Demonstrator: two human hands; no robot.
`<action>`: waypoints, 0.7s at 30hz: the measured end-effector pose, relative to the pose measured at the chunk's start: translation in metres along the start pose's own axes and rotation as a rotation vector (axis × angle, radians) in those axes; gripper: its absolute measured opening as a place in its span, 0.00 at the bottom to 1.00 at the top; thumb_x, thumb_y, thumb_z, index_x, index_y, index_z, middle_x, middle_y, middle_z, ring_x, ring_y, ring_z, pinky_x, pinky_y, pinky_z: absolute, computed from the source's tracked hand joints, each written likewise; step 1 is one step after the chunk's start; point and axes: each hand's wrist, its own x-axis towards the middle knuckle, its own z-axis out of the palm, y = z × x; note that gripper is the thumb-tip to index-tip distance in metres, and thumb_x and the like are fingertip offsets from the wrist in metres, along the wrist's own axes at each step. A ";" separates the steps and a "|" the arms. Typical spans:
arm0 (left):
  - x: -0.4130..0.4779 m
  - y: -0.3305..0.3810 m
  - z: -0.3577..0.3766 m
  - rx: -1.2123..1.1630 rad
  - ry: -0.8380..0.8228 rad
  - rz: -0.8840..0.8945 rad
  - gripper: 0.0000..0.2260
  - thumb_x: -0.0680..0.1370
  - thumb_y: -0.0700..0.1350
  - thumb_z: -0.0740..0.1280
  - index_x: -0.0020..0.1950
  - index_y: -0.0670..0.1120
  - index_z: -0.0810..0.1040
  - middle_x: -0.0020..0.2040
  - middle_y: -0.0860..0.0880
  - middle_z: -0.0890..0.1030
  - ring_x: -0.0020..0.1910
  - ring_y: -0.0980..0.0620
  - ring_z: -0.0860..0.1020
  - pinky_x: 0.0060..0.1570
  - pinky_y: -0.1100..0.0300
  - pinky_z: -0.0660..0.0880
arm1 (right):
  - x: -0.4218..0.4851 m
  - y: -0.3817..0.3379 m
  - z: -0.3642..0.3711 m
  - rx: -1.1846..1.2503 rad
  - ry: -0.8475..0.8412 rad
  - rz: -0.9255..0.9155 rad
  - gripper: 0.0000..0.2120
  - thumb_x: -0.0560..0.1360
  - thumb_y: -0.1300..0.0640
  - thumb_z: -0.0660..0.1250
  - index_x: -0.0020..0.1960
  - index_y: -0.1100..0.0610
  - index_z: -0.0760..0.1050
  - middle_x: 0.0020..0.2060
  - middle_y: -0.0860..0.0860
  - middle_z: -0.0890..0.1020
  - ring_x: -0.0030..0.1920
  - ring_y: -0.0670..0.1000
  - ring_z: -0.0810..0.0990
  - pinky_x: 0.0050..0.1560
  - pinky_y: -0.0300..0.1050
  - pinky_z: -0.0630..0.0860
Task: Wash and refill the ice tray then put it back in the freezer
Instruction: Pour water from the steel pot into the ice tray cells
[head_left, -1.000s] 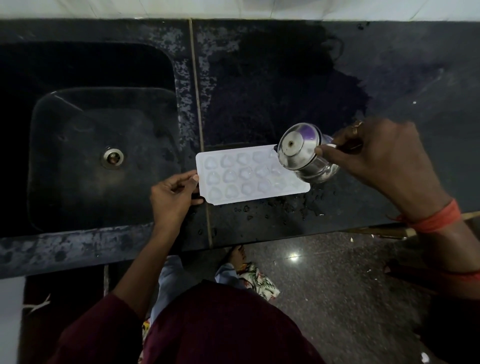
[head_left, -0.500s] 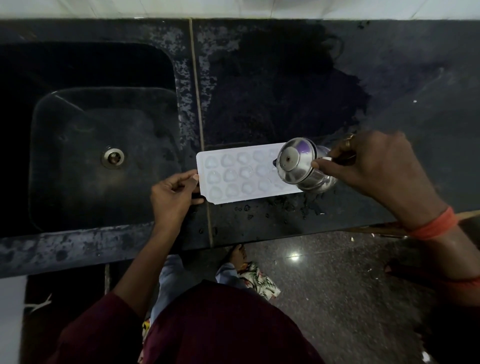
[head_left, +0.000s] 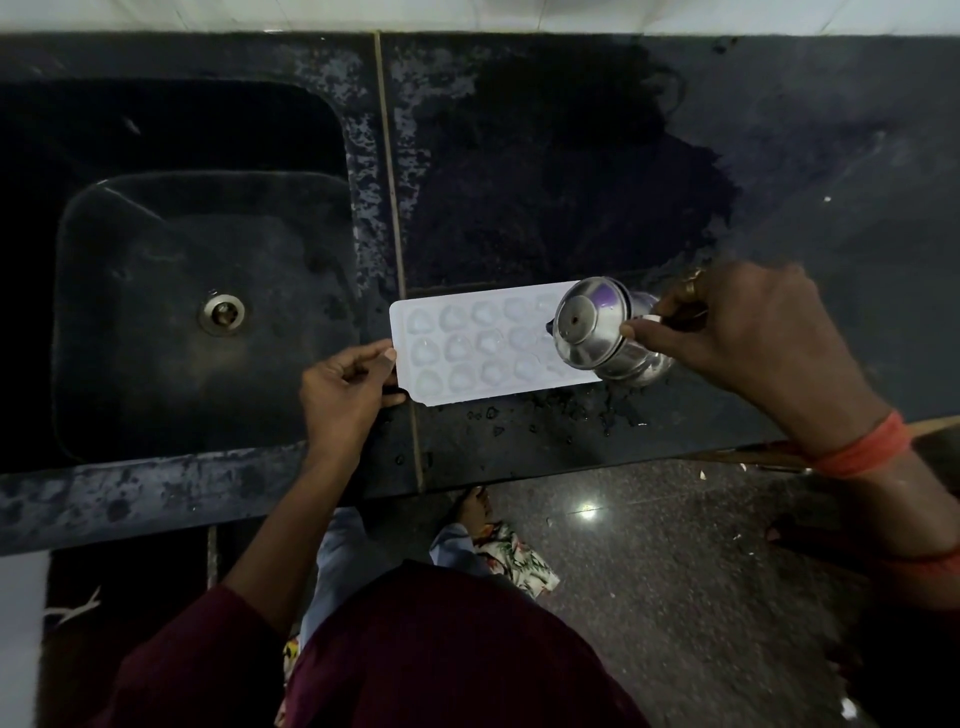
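White rectangular plastic ice tray (head_left: 467, 343), three rows of rounded, heart-ish pockets, glossy, lies flat on the black stone counter (head_left: 779, 156), just right of the sink and near the front edge. Left hand (head_left: 343, 395): fingers (head_left: 374, 358) pinch the tray's left short edge, thumb on top. Right hand (head_left: 743, 338): fingers clamped on a small polished steel pot (head_left: 597, 332), tipped on its side over the tray's right end, round flat face showing with a purple reflection; can't tell if it touches the tray. Gold ring (head_left: 691, 283) on that hand, orange thread band (head_left: 862, 447) at the wrist. Counter is mottled, with pale worn patches along a thin seam (head_left: 395, 208) and a large dark wet patch behind the tray; water droplets (head_left: 519, 415) in front of it. Square black stone sink (head_left: 182, 286) on the left, rounded corners, metal drain (head_left: 222, 313). White wall tiles (head_left: 311, 15) behind. Speckled polished granite floor (head_left: 675, 597) below, with a glare spot. Low light.
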 end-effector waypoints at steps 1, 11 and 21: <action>0.000 0.000 0.000 -0.001 0.002 0.000 0.09 0.80 0.41 0.71 0.59 0.43 0.85 0.47 0.45 0.87 0.44 0.51 0.87 0.39 0.59 0.83 | 0.000 0.000 0.001 -0.007 0.003 0.002 0.16 0.70 0.41 0.73 0.42 0.54 0.84 0.35 0.53 0.85 0.37 0.56 0.83 0.40 0.43 0.69; -0.001 0.000 0.001 -0.017 0.008 0.017 0.07 0.79 0.41 0.72 0.56 0.47 0.85 0.47 0.45 0.87 0.44 0.52 0.87 0.41 0.61 0.83 | -0.002 0.002 0.003 -0.007 -0.001 0.007 0.18 0.70 0.39 0.71 0.42 0.53 0.84 0.35 0.52 0.85 0.35 0.54 0.81 0.39 0.42 0.68; -0.001 0.001 0.000 -0.009 0.006 0.006 0.09 0.79 0.40 0.73 0.59 0.43 0.85 0.49 0.46 0.87 0.46 0.52 0.87 0.43 0.62 0.83 | -0.009 0.001 0.000 0.025 -0.003 0.008 0.17 0.69 0.39 0.71 0.42 0.53 0.85 0.34 0.52 0.85 0.33 0.52 0.80 0.39 0.42 0.69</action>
